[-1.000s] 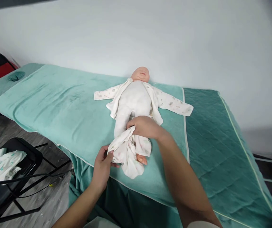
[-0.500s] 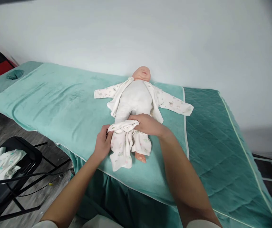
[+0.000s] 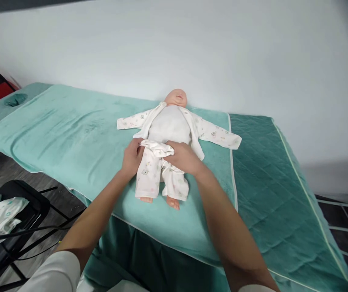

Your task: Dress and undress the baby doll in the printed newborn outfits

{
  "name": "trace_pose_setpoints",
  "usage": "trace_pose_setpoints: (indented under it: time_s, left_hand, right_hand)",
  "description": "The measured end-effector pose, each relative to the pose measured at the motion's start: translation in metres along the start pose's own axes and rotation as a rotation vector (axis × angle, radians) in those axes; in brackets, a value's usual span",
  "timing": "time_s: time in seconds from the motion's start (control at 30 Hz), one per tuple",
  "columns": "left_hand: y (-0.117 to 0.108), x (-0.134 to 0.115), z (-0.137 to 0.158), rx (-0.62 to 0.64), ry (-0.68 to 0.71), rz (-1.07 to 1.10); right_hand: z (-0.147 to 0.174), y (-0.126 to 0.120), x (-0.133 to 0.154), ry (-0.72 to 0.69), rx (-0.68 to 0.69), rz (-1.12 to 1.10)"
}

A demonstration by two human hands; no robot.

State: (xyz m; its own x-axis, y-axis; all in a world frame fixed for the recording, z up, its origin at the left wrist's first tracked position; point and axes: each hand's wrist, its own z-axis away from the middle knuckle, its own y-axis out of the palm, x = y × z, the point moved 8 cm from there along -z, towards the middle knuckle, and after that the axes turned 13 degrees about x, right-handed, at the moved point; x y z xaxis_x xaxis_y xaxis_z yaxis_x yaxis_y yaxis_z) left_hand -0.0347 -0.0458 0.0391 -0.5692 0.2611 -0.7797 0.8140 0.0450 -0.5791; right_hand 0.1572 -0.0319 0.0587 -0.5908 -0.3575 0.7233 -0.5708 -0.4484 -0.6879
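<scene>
A baby doll [image 3: 170, 121] lies on its back, head toward the wall and feet toward me. Its patterned white jacket [image 3: 218, 134] hangs unfastened, with both sleeves spread out sideways. Patterned white baby pants [image 3: 148, 174] cover the legs, and both feet stick out below the cuffs. My left hand [image 3: 132, 159] pinches the bunched waistband at its left end. At the other end, my right hand [image 3: 183, 156] is closed on the same waistband, its fingertips partly hidden by the cloth. The waistband sits around the doll's upper thighs.
Under the doll is a light green sheet [image 3: 79, 134] over a long padded bed, with darker quilted fabric [image 3: 268, 194] on the right. A white wall [image 3: 174, 48] runs behind. At lower left, a black chair [image 3: 34, 205] holds crumpled printed cloth [image 3: 5, 215].
Both hands have pulled the waistband up the doll's legs toward its hips. The foot on the left now shows below its cuff. The view has shifted slightly.
</scene>
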Motion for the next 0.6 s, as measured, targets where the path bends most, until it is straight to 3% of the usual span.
trace_pose_setpoints:
  time_s: [0.13,0.23,0.33,0.47,0.6]
  left_hand:
    - [0.004,-0.005,-0.026,0.001,0.105,-0.066]
    - [0.009,-0.001,-0.03,-0.001,0.106,-0.076]
    - [0.008,0.003,-0.024,0.0,0.092,-0.004]
    - [0.006,0.003,-0.019,0.053,0.073,0.216]
    - [0.003,0.014,-0.019,0.025,-0.032,0.377]
  right_hand:
    - [-0.001,-0.003,-0.009,0.048,-0.098,-0.168]
    - [0.0,-0.006,-0.011,0.069,-0.141,-0.177]
    - [0.003,-0.008,-0.009,0.045,-0.064,-0.203]
    - [0.01,-0.017,-0.008,-0.09,0.029,-0.473]
    - [0.015,-0.04,-0.025,-0.129,-0.203,-0.642]
